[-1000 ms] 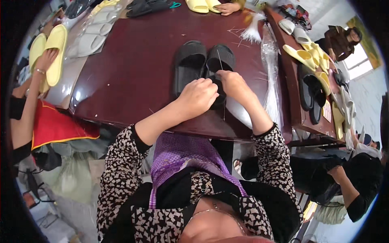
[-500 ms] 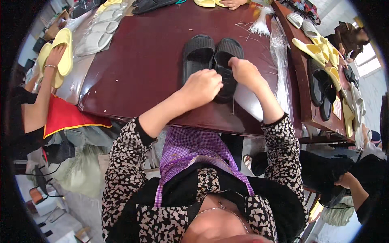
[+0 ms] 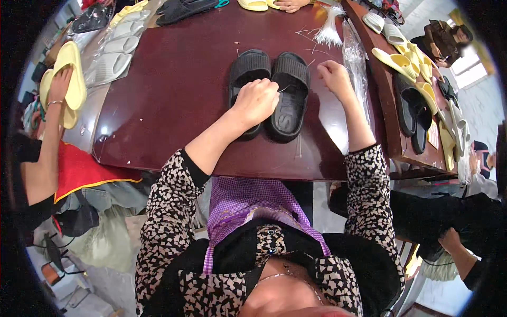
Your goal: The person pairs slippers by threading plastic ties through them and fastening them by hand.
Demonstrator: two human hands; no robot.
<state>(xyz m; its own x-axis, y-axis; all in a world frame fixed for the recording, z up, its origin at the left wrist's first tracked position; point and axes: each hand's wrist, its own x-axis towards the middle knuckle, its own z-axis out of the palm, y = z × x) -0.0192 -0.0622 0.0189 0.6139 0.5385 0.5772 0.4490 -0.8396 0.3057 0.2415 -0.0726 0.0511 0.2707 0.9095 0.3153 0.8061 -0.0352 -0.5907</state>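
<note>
A pair of black slide slippers stands side by side before me, toes pointing away. My left hand [image 3: 255,101] is closed in a pinch above the left slipper [image 3: 250,65] and hides much of its footbed. From its fingertips a thin white plastic strand [image 3: 285,87] reaches over the right slipper [image 3: 290,100], whose ribbed strap and footbed show. Off to the right of the pair, my right hand [image 3: 335,78] is raised with fingers curled together. Whether it holds anything is too small to make out.
A bunch of white plastic strands [image 3: 329,30] lies at the far right of the dark red table [image 3: 174,100], near clear plastic bags [image 3: 355,50]. Yellow, white and black slippers crowd the right-hand ledge [image 3: 381,100]. A co-worker's hand [image 3: 63,82] holds yellow slippers [image 3: 74,68] at left.
My right hand has moved right, away from the right slipper, uncovering its strap and footbed. My left hand stays over the left slipper. The view has shifted slightly.
</note>
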